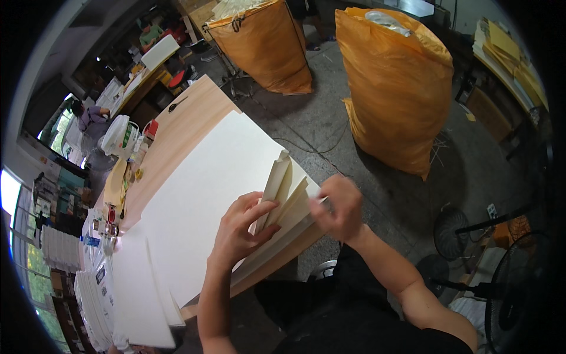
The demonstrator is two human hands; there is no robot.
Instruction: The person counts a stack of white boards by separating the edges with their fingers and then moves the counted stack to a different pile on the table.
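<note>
Left hand: thumb and fingers pinching the lower part of a folded cream card piece.
Right hand: fingers curled, motion-blurred, just right of the card; cannot tell whether it grips anything.
Card location: centre of frame, raised at a slant in front of the large white sheets; long narrow folds visible.
Labels: green-marked white bucket, left of frame, print too small to make out. Dark printed patch on a white stack, lower left, likewise unreadable.
Work surface: pale wood-grain tabletop, running diagonally from upper middle to lower left, largely covered by sheets.
Room: workshop, dark grey floor; bright windows at left edge; second table upper left.
Sacks: two, orange; a bulging one upper right, another top centre.
Scissors: one pair, dark, on the table's far end.
Fans: at least two, black; one lower right, one above it.
Co-workers: two at upper left, one in a purple top, one in green; a third person's legs top centre.
Sheet count: several layers, cannot be told exactly.
</note>
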